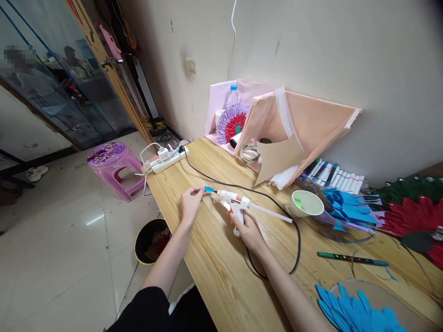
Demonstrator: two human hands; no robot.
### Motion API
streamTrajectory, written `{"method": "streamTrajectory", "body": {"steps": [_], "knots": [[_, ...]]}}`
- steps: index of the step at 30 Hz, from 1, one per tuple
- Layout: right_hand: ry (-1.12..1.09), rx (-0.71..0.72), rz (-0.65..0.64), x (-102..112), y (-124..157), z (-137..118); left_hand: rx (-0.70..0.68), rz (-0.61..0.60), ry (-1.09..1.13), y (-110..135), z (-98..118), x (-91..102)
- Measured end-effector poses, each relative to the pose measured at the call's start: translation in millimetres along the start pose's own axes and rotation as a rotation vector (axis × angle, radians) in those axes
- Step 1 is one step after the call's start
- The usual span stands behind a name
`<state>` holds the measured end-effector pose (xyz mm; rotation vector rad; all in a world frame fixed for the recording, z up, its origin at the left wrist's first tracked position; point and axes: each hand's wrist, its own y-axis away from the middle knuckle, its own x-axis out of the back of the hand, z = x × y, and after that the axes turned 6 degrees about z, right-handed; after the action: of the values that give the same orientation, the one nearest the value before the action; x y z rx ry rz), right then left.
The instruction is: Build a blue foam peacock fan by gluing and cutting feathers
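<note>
1. The white glue gun [226, 198] (a glue stick [272, 213] protruding behind) is gripped in the right hand [249, 230] over the table [221, 272].
2. A blue strip [209, 189] is pinched by the left hand [191, 204] beside the nozzle [215, 192].

The single view is taken from your head, at the near edge of the surface [221, 267], facing forward and down. It stands close, with your left hand [191, 205] and right hand [249, 230] near its middle. Coverage extends past the surface's far edge to the wall [311, 50], and past its left edge to the floor [69, 240].
</note>
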<state>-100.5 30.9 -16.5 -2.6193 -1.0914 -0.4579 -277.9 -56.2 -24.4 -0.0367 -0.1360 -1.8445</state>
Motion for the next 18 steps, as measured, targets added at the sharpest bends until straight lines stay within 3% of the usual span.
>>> {"method": "streamTrajectory", "body": {"steps": [18], "knots": [[0.049,0.121,0.005,-2.4,-0.7,3.9,-0.039,-0.033,-0.054,5.9,3.2,-1.7]]}}
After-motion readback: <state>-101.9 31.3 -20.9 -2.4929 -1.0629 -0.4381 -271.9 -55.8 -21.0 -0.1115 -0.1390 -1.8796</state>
